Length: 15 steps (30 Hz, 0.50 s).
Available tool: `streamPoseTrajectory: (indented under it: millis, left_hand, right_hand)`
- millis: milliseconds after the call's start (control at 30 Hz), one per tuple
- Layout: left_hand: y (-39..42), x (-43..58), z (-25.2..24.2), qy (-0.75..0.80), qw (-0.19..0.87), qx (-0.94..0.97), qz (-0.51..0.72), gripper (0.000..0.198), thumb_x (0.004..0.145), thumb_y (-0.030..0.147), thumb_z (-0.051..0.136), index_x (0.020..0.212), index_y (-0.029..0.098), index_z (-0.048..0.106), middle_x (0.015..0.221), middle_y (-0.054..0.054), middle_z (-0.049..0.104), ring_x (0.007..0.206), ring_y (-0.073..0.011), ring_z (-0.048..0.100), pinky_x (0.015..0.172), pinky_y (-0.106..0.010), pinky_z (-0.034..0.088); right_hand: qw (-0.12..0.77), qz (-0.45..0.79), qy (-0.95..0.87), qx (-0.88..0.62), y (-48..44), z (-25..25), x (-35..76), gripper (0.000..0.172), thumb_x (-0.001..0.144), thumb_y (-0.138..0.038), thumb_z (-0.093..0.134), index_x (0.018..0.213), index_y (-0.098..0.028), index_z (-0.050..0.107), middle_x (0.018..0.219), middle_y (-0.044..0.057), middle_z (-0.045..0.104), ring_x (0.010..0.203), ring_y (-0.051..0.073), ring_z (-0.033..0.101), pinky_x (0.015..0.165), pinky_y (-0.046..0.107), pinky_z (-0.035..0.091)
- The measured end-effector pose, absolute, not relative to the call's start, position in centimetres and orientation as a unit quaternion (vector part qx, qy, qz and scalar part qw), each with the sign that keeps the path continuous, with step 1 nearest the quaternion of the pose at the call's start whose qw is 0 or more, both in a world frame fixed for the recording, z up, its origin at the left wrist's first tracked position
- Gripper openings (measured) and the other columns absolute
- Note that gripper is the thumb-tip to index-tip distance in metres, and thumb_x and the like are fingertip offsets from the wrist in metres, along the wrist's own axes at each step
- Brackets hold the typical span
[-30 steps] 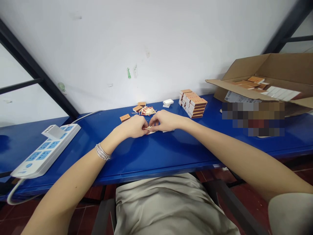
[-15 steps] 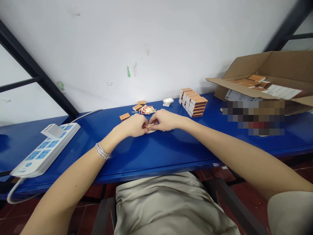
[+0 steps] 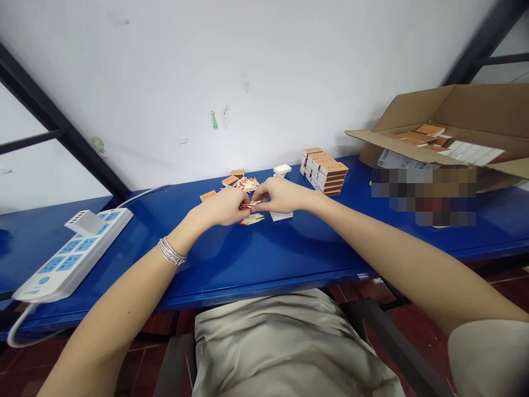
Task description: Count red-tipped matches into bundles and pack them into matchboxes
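My left hand (image 3: pixel 227 206) and my right hand (image 3: pixel 281 195) meet over the blue table. Between their fingertips is a small bunch of matches (image 3: pixel 249 205) with red heads, gripped from both sides. Just below lies a row of matches (image 3: pixel 252 219) on the tabletop. A loose pile of matches (image 3: pixel 247 184) sits behind my hands. Partly hidden under my right hand is a white matchbox tray (image 3: pixel 281 216). One brown matchbox (image 3: pixel 208 196) lies beyond my left hand, and two more matchboxes (image 3: pixel 230 180) are by the pile.
Stacked matchboxes (image 3: pixel 324 170) stand at the back right, beside small white trays (image 3: pixel 282 170). Further right is an open cardboard box (image 3: pixel 392 140) holding matchboxes. A white power strip (image 3: pixel 74 256) with its cable lies at the left. The blue table (image 3: pixel 231 264) meets the wall behind.
My hands have risen slightly off the table with the bunch of matches. The row of matches below them and the white tray under my right hand now show more.
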<state>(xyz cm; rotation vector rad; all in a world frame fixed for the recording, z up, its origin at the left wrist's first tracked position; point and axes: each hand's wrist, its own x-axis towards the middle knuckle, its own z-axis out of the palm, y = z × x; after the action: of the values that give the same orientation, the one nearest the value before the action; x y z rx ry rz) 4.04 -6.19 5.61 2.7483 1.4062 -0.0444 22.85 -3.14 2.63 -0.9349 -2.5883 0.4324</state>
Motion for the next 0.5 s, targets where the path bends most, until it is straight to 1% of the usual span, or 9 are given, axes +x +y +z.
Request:
streamPoseTrajectory:
  millis: [133, 233, 367, 500]
  left_hand:
    - [-5.8, 4.2, 5.7, 0.454, 0.036, 0.89, -0.006, 0.018, 0.084, 0.029, 0.055, 0.075, 0.016, 0.063, 0.064, -0.003, 0.056, 0.057, -0.0141, 0.043, 0.055, -0.029, 0.029]
    - [-5.4, 4.6, 5.8, 0.448, 0.041, 0.893, 0.0, 0.016, 0.082, 0.028, 0.056, 0.073, 0.016, 0.063, 0.062, -0.002, 0.055, 0.057, -0.0143, 0.044, 0.056, -0.029, 0.031]
    - [-4.7, 6.2, 5.7, 0.416, 0.041, 0.908, 0.007, 0.016, 0.08, 0.024, 0.056, 0.068, 0.016, 0.061, 0.058, -0.001, 0.052, 0.054, -0.0132, 0.041, 0.055, -0.03, 0.03]
    - [-4.2, 8.5, 5.2, 0.403, 0.05, 0.914, 0.004, 0.02, 0.082, 0.027, 0.055, 0.069, 0.015, 0.063, 0.055, -0.001, 0.051, 0.051, -0.0125, 0.041, 0.055, -0.031, 0.029]
  right_hand:
    - [0.173, 0.151, -0.912, -0.339, -3.2, 3.0, 23.1, 0.031, 0.084, -0.042, 0.063, 0.087, -0.015, 0.077, 0.073, 0.003, 0.07, 0.061, 0.013, 0.052, 0.06, 0.028, 0.033]
    - [0.158, 0.149, -0.908, -0.359, -3.2, 3.7, 23.7, 0.032, 0.084, -0.044, 0.063, 0.084, -0.015, 0.076, 0.066, 0.002, 0.066, 0.058, 0.012, 0.047, 0.058, 0.028, 0.03]
    - [0.114, 0.175, -0.897, -0.39, -3.2, 5.0, 25.2, 0.029, 0.08, -0.044, 0.067, 0.083, -0.016, 0.077, 0.068, 0.002, 0.068, 0.058, 0.013, 0.05, 0.058, 0.028, 0.033]
    - [0.043, 0.159, -0.876, -0.453, -3.1, 6.1, 26.6, 0.027, 0.075, -0.042, 0.073, 0.086, -0.018, 0.079, 0.07, 0.003, 0.069, 0.061, 0.015, 0.056, 0.059, 0.029, 0.036]
